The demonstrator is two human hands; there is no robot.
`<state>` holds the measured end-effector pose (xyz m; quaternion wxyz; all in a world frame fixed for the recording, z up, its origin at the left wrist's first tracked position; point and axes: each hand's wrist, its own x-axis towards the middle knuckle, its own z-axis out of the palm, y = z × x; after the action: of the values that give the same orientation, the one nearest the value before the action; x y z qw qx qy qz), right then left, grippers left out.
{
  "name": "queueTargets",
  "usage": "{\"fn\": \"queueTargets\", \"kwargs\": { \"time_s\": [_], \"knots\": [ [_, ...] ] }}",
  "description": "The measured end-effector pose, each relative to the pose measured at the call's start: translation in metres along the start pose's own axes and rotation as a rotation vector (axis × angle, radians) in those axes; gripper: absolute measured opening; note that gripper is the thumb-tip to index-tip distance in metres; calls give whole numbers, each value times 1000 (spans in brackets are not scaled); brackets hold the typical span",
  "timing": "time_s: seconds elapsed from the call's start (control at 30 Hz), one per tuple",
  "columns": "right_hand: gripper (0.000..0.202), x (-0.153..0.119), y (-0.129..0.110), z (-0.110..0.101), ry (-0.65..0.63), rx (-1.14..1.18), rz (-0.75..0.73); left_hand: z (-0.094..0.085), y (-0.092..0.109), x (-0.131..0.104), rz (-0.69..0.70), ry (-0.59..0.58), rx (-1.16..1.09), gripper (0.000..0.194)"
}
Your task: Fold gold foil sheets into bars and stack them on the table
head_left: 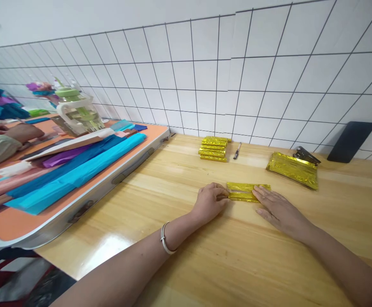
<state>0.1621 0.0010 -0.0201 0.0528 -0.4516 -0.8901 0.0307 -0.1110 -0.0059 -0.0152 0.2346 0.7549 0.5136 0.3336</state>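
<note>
A small gold foil sheet (242,196) lies on the wooden table with its long edges folded inward, leaving a narrow pale gap along the middle. My left hand (210,202) has its fingers curled together on the sheet's left end. Across the right part lies my right hand (277,209), its fingers stretched out flat on the foil. Beyond them, several folded gold foil strips (213,149) are lined up near the wall, beside a small slim pen-like tool (237,151). To the right sits a flat stack of gold foil (293,170) with a black clip (306,155) at its back edge.
A black phone-like slab (351,142) leans against the tiled wall. An orange-topped table (154,136) on the left carries turquoise paper (86,170), other coloured sheets and a jug with a green lid (79,111). Another person's arm (10,143) rests at the far left.
</note>
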Motion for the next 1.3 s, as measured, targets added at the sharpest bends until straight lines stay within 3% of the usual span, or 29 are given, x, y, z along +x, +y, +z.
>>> {"fn": "queueTargets", "kwargs": {
  "time_s": [0.2, 0.47, 0.67, 1.1, 1.3],
  "knots": [
    [62, -1, 2, 3, 33, 57, -19, 11, 3, 5, -148, 81, 13, 3],
    [62, -3, 2, 4, 56, 56, -30, 16, 2, 8, -197, 121, 143, 17],
    [63, -5, 0, 3, 85, 79, -23, 24, 6, 11, -240, 133, 266, 17],
    [63, -6, -1, 2, 108, 53, -40, 35, 19, 1, -172, 152, 403, 16],
    [63, -4, 1, 4, 110, 21, -48, 29, 23, -3, -125, 186, 428, 18]
  ]
}}
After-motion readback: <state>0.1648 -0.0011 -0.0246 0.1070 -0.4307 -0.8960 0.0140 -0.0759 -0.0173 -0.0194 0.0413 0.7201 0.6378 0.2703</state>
